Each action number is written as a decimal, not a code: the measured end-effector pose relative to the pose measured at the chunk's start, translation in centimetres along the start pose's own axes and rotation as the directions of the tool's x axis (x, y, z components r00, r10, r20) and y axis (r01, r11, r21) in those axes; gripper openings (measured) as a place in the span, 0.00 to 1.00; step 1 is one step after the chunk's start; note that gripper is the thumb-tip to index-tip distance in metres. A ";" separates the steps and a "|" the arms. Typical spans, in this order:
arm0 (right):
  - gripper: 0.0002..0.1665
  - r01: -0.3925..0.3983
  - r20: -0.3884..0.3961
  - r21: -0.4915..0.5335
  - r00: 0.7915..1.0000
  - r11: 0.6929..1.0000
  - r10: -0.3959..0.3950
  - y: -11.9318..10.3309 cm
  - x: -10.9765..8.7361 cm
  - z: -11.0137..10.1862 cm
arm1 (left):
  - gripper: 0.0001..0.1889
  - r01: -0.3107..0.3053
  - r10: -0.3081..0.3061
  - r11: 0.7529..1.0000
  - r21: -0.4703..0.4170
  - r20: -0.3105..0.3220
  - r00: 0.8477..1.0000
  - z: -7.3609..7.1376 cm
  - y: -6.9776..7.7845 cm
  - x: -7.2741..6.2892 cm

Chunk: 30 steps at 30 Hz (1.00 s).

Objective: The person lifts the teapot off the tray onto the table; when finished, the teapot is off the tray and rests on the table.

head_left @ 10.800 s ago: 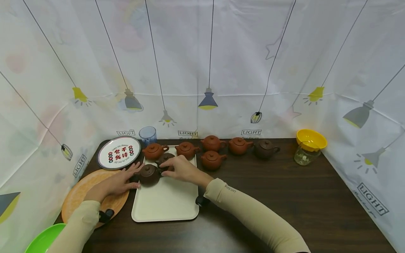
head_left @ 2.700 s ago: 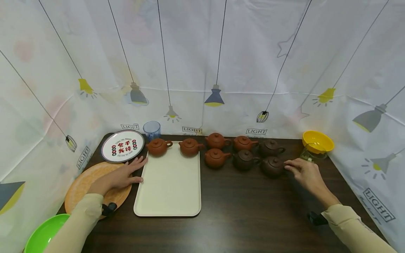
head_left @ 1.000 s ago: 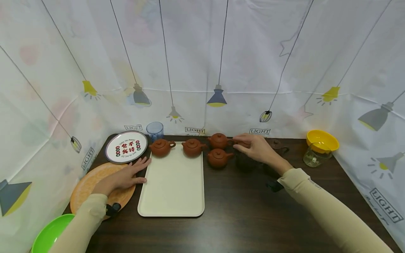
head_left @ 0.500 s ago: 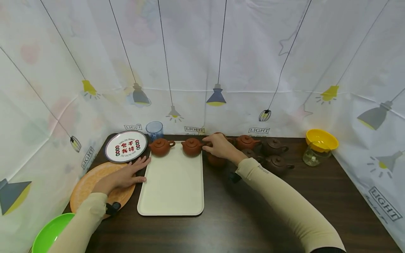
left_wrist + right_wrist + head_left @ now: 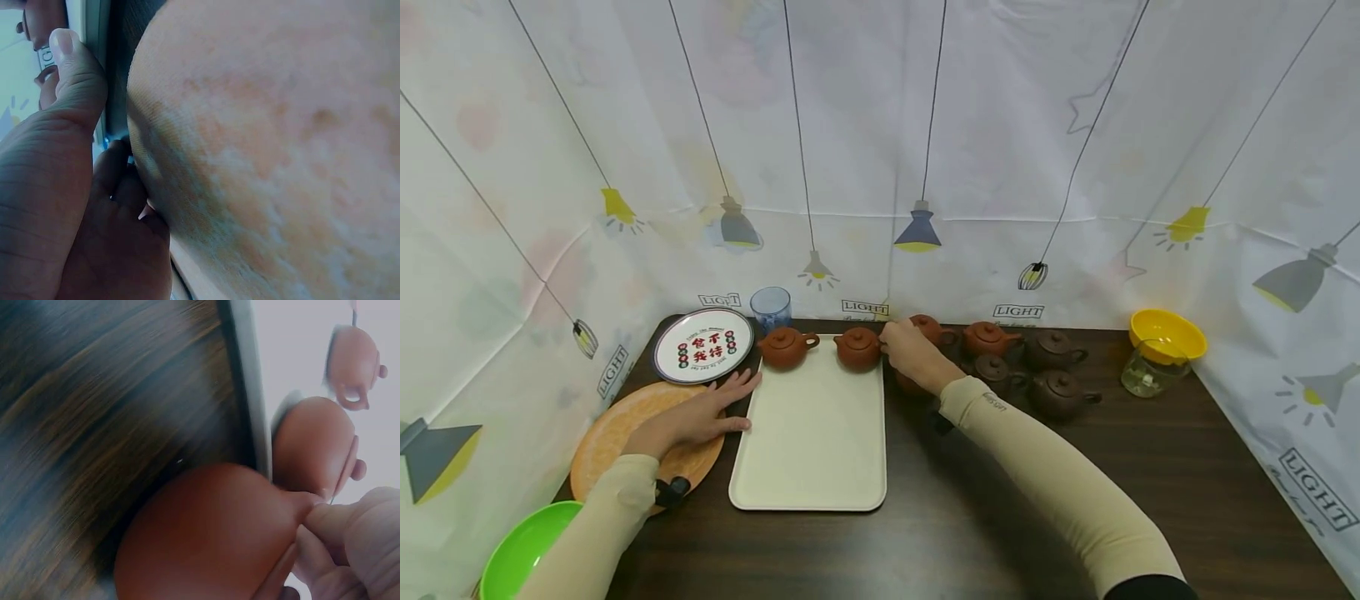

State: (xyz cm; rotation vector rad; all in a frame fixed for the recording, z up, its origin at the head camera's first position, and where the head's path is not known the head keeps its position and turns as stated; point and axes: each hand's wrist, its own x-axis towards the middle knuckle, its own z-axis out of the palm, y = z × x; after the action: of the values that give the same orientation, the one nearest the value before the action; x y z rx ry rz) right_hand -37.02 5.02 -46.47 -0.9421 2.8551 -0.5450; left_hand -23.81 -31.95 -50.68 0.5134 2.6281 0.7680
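Note:
Two red-brown clay teapots stand at the far end of the cream tray point(image 5: 808, 450): a left teapot point(image 5: 784, 348) and a right teapot point(image 5: 857, 349). My right hand point(image 5: 912, 354) reaches to that right one; thumb and fingertips pinch its handle, seen close in the right wrist view. Another red teapot point(image 5: 206, 544) fills the lower part of that view, beside the tray and partly under my hand in the head view. My left hand point(image 5: 688, 421) lies with fingers spread over the orange round plate point(image 5: 617, 433), thumb at the tray's left edge.
Right of the tray stand more red teapots point(image 5: 988, 337) and three dark brown teapots point(image 5: 1060, 393). A glass mug point(image 5: 1144, 375) and yellow bowl point(image 5: 1172, 332) are at back right. A white plate point(image 5: 703, 345), blue glass point(image 5: 771, 308) and green bowl point(image 5: 523, 550) are on the left.
Two dark teapots have gone from the tray to the right-hand group. My right hand has swung left across the red teapots to the tray's right teapot. The left hand is nearly still.

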 end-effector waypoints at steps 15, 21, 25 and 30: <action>0.14 0.118 -0.134 0.014 0.984 0.993 -0.115 -1.1 -1.8 -1.4 | 0.45 -0.007 0.007 1.000 0.015 0.003 1.000 -0.1 -0.2 0.2; 0.17 0.191 -0.189 0.012 0.964 0.981 -0.185 -1.5 -6.2 -3.0 | 0.45 -0.013 0.013 1.000 0.004 0.011 1.000 0.1 -0.2 0.2; 0.15 0.211 -0.204 0.002 0.957 0.977 -0.207 -1.3 -9.9 -3.4 | 0.45 -0.037 0.037 0.999 -0.014 -0.003 0.999 0.1 -0.2 0.2; 0.11 0.267 -0.224 -0.124 0.931 0.956 -0.289 0.1 -13.8 -2.6 | 0.45 -0.030 0.030 0.999 -0.017 -0.001 1.000 -0.2 0.3 0.1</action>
State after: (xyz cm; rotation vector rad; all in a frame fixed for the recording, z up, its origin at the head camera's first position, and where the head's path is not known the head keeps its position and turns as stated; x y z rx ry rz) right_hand -26.45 14.03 -44.51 -1.4034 2.9965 -0.5928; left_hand -23.88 -31.79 -50.41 0.5485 2.6176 0.7991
